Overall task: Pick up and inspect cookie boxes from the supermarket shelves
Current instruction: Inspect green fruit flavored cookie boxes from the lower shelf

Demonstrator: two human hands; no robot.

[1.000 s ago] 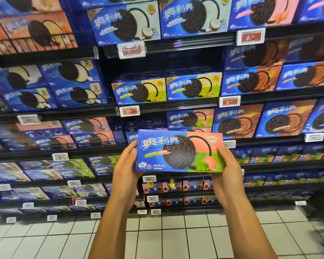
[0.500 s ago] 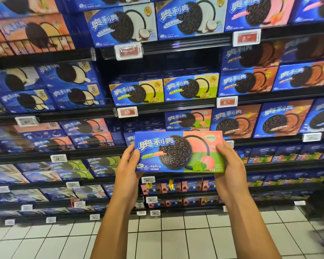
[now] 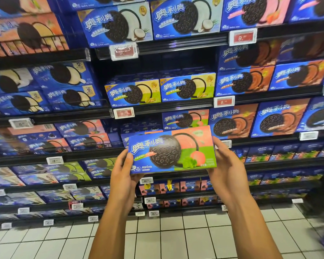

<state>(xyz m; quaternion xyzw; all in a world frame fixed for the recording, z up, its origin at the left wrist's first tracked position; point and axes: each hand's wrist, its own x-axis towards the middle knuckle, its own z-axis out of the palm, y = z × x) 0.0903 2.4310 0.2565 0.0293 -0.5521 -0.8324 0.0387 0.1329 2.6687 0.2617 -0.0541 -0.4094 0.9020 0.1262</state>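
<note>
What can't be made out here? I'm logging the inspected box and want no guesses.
- Cookie box, head view: back and sides face away; small print too small.
- Left hand, right hand: fingers hidden behind the box.
- Price tags: digits blurred.
- Top-shelf boxes: cut by the frame edge.

The held cookie box shows 奥利奥 in white, OREO stamped on its printed cookie, and 内含4小包 below — clear print. A red price tag starts with 9; a white shelf tag reads 12, another white tag 21 — smaller digits blurred.
</note>
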